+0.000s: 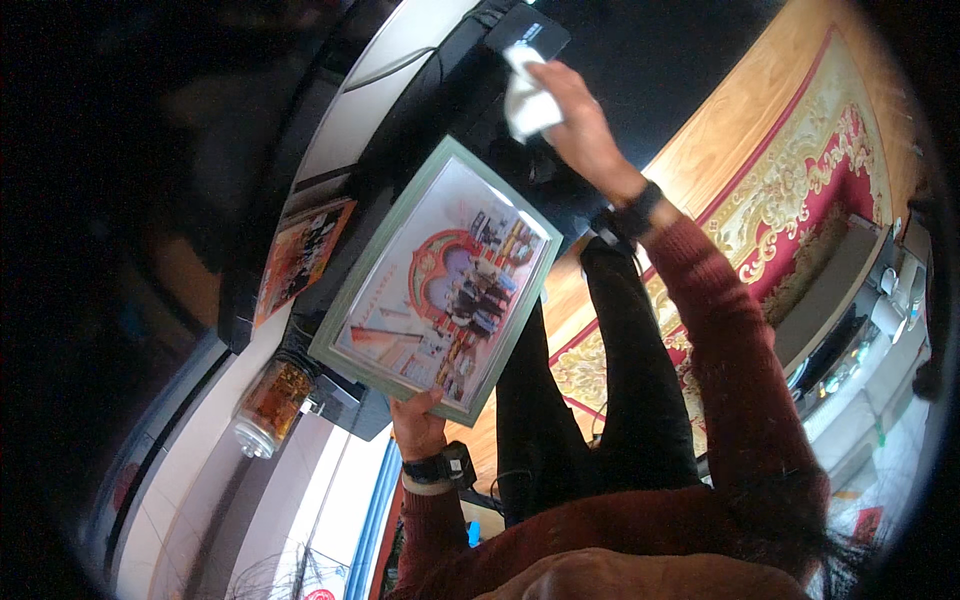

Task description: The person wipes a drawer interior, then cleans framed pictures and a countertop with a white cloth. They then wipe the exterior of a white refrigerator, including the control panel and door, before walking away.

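My left hand (pixel 418 426) grips the lower corner of a green picture frame (pixel 381 238), held tilted above a black cabinet top. Behind its glazing is a group photograph (pixel 457 292) that bears writing. My right hand (pixel 581 120) pinches a folded white cloth or tissue (pixel 531 105) above the dark surface, apart from the frame. Just beyond the cloth lies a flat black box or device (pixel 536 30) with writing on it; the cloth covers part of its near edge. Black bands circle both wrists.
Left of the frame, another photograph (pixel 306 259) leans against the wall. Close by stands a glass jar (pixel 274 397) with amber contents. A cable (pixel 390 71) runs along the back. On the wooden floor (pixel 720 161) lies a red and gold patterned rug (pixel 795 202), with a table (pixel 832 300) at right.
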`<state>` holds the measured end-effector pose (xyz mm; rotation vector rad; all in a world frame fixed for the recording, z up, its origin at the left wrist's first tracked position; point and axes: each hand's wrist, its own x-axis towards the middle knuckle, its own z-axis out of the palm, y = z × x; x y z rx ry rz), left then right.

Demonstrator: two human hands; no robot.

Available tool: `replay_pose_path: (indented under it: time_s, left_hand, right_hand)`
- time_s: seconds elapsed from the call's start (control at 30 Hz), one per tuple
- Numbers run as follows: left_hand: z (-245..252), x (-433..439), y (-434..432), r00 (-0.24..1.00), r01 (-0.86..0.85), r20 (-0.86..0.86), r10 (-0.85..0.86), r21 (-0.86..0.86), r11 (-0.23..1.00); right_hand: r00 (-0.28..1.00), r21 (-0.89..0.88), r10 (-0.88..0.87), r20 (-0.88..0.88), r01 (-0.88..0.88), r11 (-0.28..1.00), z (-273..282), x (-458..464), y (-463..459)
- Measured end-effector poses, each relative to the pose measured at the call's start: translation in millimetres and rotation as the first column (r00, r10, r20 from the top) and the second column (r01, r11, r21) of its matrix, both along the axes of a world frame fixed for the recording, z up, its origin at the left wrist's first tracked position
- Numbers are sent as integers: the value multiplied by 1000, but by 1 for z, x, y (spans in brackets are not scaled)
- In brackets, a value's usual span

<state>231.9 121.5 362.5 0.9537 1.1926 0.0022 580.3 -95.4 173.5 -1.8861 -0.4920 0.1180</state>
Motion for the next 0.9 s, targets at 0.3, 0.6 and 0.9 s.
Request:
replay_pose_path:
  time_s: [0.3,0.6,0.9]
  left_hand:
    - [-1,-41,32,995,-98,10,98,-50,994]
    - [13,-34,38,993,-100,-63,97,-49,994]
    - [-13,-80,52,986,162,-49,-157,156,974]
  right_hand:
    - [972,-612,148,184,-5,791,-60,1,178]
    - [789,-454,584,191,-456,765,-73,8,147]
    - [939,-607,102,328,127,784,-59,54,129]
